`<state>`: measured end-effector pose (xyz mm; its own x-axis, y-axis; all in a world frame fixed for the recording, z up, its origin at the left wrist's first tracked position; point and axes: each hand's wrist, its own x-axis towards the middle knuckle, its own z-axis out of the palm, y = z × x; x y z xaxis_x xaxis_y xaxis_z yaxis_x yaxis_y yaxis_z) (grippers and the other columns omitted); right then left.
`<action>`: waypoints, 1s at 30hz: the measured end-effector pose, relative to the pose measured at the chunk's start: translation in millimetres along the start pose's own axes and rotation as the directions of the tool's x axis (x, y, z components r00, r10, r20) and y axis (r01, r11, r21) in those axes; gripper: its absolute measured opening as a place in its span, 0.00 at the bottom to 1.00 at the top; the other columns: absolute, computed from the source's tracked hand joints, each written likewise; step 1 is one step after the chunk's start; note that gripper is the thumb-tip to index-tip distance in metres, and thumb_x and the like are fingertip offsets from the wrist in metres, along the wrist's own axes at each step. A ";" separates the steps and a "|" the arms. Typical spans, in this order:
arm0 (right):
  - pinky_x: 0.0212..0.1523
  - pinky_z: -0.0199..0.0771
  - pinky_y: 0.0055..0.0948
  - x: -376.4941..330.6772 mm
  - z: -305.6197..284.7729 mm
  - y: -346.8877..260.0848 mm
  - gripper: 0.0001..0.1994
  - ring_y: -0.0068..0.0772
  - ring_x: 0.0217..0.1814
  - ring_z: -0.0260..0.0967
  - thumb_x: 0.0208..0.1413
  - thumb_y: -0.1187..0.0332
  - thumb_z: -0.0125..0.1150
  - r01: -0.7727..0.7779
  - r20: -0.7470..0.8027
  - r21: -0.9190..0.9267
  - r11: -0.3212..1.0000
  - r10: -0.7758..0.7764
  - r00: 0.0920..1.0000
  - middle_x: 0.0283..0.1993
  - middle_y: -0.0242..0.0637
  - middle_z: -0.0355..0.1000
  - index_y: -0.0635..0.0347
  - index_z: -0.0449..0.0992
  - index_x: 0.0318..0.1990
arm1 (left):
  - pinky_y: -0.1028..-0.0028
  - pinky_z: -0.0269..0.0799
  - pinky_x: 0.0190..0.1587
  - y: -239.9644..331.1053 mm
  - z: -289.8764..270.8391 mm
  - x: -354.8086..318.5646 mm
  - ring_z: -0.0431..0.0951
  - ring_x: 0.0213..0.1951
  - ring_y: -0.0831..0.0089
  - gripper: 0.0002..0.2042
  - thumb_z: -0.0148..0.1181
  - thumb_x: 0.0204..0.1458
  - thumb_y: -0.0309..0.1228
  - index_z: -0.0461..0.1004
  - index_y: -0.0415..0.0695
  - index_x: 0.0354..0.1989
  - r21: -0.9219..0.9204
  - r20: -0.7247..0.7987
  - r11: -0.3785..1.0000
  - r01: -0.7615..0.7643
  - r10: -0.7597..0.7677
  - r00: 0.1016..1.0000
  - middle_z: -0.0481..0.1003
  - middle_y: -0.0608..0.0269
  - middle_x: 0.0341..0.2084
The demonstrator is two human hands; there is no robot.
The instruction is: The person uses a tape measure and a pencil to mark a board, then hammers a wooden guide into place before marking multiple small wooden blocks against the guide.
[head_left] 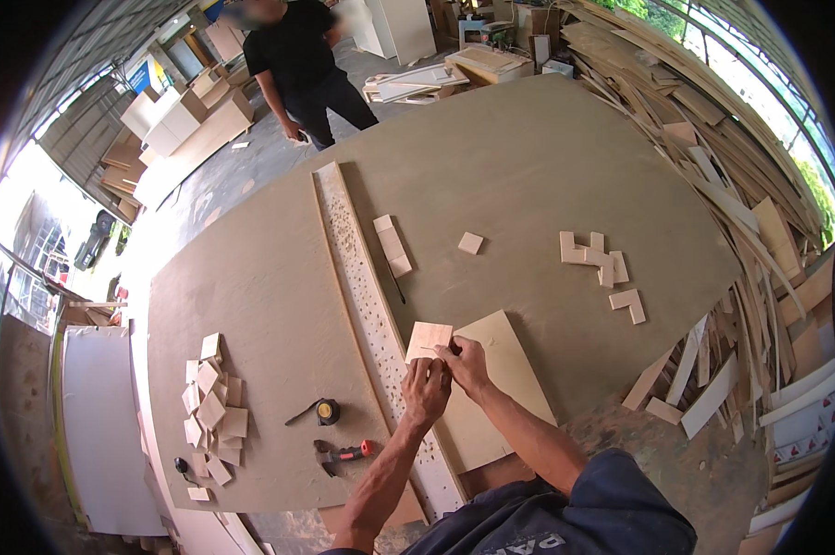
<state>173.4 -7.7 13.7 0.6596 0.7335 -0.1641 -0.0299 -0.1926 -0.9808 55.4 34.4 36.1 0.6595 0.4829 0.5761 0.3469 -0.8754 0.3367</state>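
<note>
a small square wooden block (429, 339) lies flat at the near middle of the big brown board table (528, 176), resting partly on a pale plywood panel (491, 388) and partly against a long perforated white strip (367, 305) that runs from the far left toward the person. the block sits just beyond both hands, on the far side of the knuckles, with no clear long axis since it looks nearly square. the right hand (466, 363) is the nearer one: its fingers are pinched around a thin dark pencil-like tool (450, 350) whose tip touches the block's near right edge. the left hand (426, 388) is curled just behind and below, knuckles up, fingers bunched close to the right hand; whether it grips anything cannot be told.

further out, a tape measure (327, 411) and a red-handled tool (348, 453) lie to the left of the left forearm, near the table's front edge. a heap of small wood squares (212, 407) sits well to the left. beyond the block are a short row of blocks (392, 245), a lone square (470, 243) and a cluster of l-shaped pieces (602, 268). offcut strips (760, 203) pile along the right. another person in dark clothes (302, 65) stands at the far end.
</note>
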 end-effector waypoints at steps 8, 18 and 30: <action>0.38 0.74 0.45 112.6 6.8 65.1 0.11 0.59 0.37 0.75 0.57 0.66 0.62 0.316 -0.018 -0.517 0.796 -0.379 0.925 0.34 0.58 0.76 0.69 0.78 0.35 | 0.61 0.75 0.47 -14.1 5.8 -14.8 0.77 0.45 0.52 0.13 0.70 0.46 0.28 0.79 0.39 0.40 -0.130 0.036 0.946 0.298 -0.296 0.955 0.75 0.50 0.40; 0.58 0.65 0.44 85.0 39.1 48.3 0.16 0.46 0.54 0.68 0.54 0.65 0.63 0.278 0.163 -0.763 0.583 -0.242 0.957 0.45 0.44 0.73 0.61 0.80 0.49 | 0.58 0.71 0.51 -73.8 -4.1 -29.6 0.74 0.46 0.51 0.14 0.67 0.46 0.26 0.77 0.39 0.43 -0.070 0.065 0.895 0.440 -0.436 0.898 0.74 0.50 0.41; 0.56 0.59 0.54 80.7 32.8 53.8 0.20 0.44 0.60 0.61 0.52 0.62 0.61 0.253 0.177 -0.815 0.522 -0.191 0.965 0.51 0.39 0.68 0.50 0.77 0.55 | 0.54 0.68 0.58 -108.4 7.7 42.3 0.62 0.63 0.48 0.59 0.79 0.29 0.57 0.56 0.44 0.72 0.327 0.603 0.899 0.292 -0.436 0.668 0.62 0.44 0.59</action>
<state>200.4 62.5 -55.7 0.5092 0.8606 0.0104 0.7630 -0.4458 -0.4680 50.9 149.5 18.2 0.6912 0.6910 -0.2115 0.7224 -0.6530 0.2275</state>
